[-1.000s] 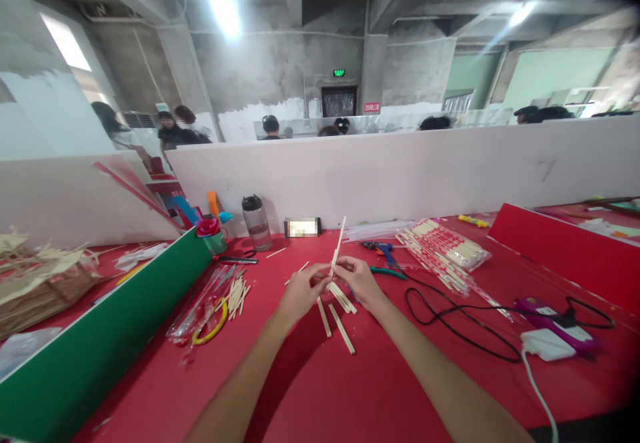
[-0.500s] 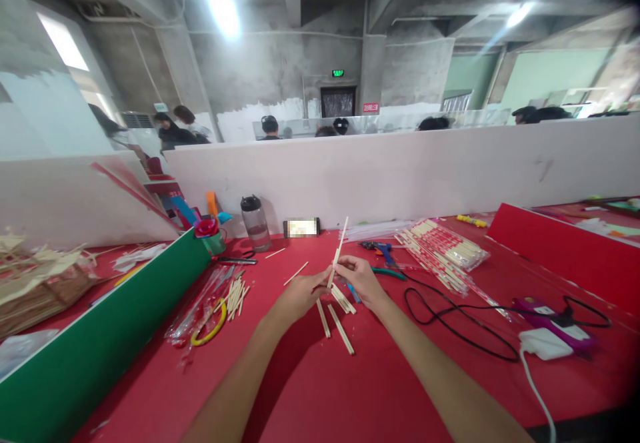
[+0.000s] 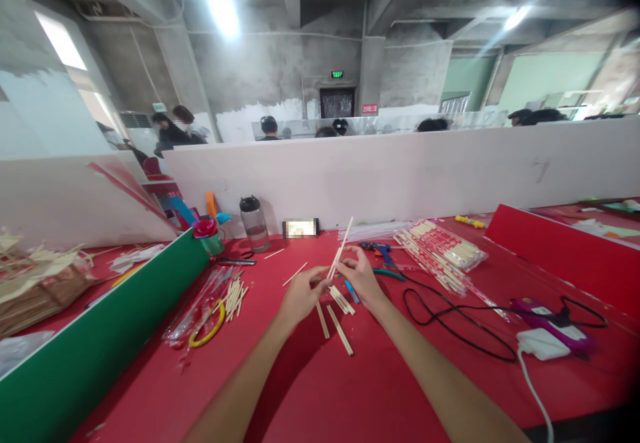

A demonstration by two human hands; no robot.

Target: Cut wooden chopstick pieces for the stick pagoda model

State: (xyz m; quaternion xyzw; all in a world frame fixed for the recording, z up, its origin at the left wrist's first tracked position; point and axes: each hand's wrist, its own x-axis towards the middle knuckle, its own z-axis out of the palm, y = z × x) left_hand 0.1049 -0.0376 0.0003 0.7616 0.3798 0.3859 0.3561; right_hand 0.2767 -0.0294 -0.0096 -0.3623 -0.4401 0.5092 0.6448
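Pale wooden chopsticks slant up and to the right between my two hands over the middle of the table. My left hand is closed on their lower end. The fingers of my right hand pinch them just above it. I cannot tell exactly how many sticks are in my grip. On the table below lie several loose chopsticks, partly covered by my hands. A small blue object lies beside my right hand.
Short stick pieces and a yellow-handled tool lie left, by a green divider. A water bottle and phone stand behind. Rightward are a glue gun, packed chopsticks, a black cable and a purple power strip.
The held chopsticks have tilted further right. My left fingers have shifted around their lower end, and my right hand has risen slightly. The loose sticks on the table lie as before.
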